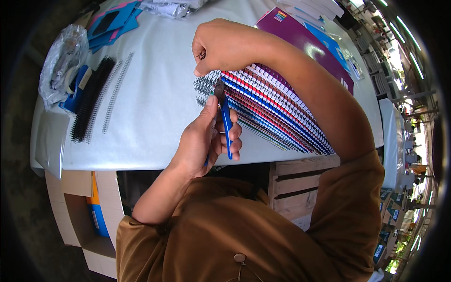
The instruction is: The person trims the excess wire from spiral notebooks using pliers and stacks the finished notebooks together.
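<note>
The right forearm [303, 73] reaches up and across from a bent elbow to the right hand [221, 47], which is closed in a fist, thumb angled downward. The left forearm [162, 192] slants up from the lower left; the left hand [195, 136], nearer the torso, has its thumb extended upward and fingers curled in a grip.

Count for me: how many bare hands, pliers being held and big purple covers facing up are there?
Bare hands: 2 (left hand, right hand)
Blue-handled pliers: 1
Purple cover: 1
Total: 4
</note>
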### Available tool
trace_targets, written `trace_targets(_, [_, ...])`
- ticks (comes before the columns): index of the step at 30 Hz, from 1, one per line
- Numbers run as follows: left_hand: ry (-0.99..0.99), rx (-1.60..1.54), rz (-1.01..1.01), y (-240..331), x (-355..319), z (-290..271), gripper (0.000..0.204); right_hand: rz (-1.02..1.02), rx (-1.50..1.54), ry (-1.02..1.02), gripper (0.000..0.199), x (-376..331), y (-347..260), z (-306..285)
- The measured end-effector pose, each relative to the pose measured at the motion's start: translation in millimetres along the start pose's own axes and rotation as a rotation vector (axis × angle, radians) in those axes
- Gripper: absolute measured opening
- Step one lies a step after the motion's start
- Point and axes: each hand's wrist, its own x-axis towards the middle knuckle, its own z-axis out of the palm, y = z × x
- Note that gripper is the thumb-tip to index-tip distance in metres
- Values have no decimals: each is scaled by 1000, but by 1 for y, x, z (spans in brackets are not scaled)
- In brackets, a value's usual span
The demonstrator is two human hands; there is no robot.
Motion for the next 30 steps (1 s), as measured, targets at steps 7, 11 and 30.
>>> trace_targets(7, [-59, 2, -18, 0, -8, -1, 59, 36, 26, -12, 22, -3, -6, -5])
trace_targets(11, [-101, -98, -20, 6, 2, -6, 62, 13, 52, 35, 22, -2, -1, -2])
trace_targets(30, [-213, -49, 29, 22, 7, -13, 64, 27, 199, 65, 23, -4, -3, -10])
